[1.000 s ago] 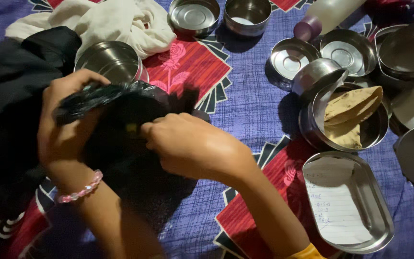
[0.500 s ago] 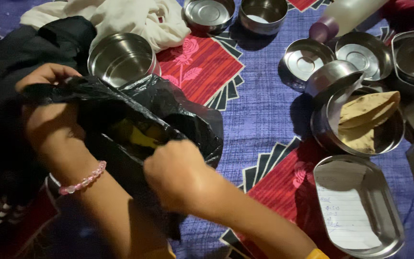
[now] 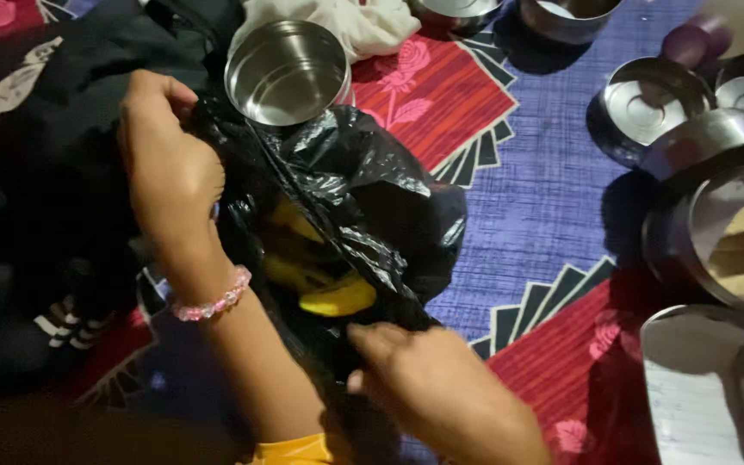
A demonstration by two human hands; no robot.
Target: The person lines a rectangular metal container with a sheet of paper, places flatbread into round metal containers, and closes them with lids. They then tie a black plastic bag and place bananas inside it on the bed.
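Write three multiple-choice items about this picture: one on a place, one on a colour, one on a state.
1. Where does the empty round steel container stand?
A. beyond the crinkled black plastic bag
B. inside the bag
C. on the white cloth

2. What colour is the bead bracelet on the left wrist?
A. green
B. pink
C. blue

3. In what state is the bag?
A. knotted shut
B. folded flat
C. pulled open by both hands

Answers:
1. A: it sits on the patterned purple and red cloth, just past the bag's far edge.
2. B: the beads look pale pink.
3. C: the left hand and right hand grip opposite edges, so yellow bananas show inside.
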